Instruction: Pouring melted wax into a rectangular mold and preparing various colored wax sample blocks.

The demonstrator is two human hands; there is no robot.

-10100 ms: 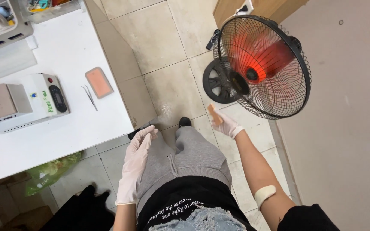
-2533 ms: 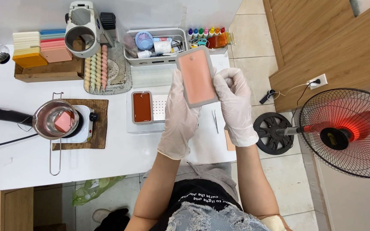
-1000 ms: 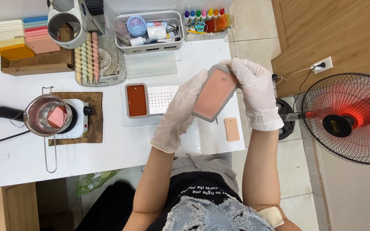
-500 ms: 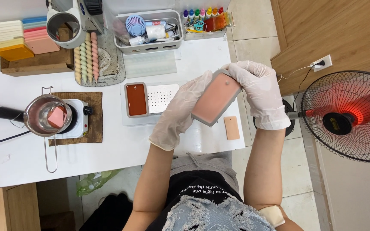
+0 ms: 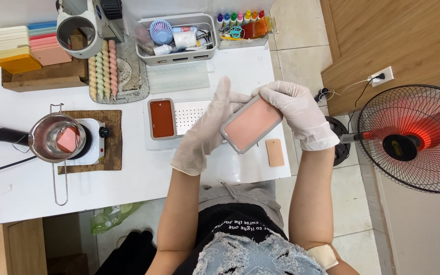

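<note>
Both my hands wear white gloves. My right hand [image 5: 294, 109] grips the upper end of a grey rectangular mould [image 5: 251, 124] filled with pale salmon-pink wax, held tilted above the white table [image 5: 21, 188]. My left hand [image 5: 204, 130] has its fingers stretched upward and rests against the mould's left edge. Below the mould a small pink slab [image 5: 275, 152] lies on the table. A second grey mould with dark orange filling [image 5: 162, 118] sits on a white perforated tray [image 5: 189, 114] to the left.
A metal pot with a pink block [image 5: 57, 138] stands on a small white hotplate at left. Stacked coloured slabs [image 5: 24, 48], twisted candles [image 5: 102, 69], a bin of tools [image 5: 176, 38] and dye bottles [image 5: 240, 20] line the back. A running fan [image 5: 413, 137] stands on the floor at right.
The mould has dropped a little and tilted further. My left hand has loosened, its fingers now stretched upward beside the mould, while my right hand keeps hold of the top end.
</note>
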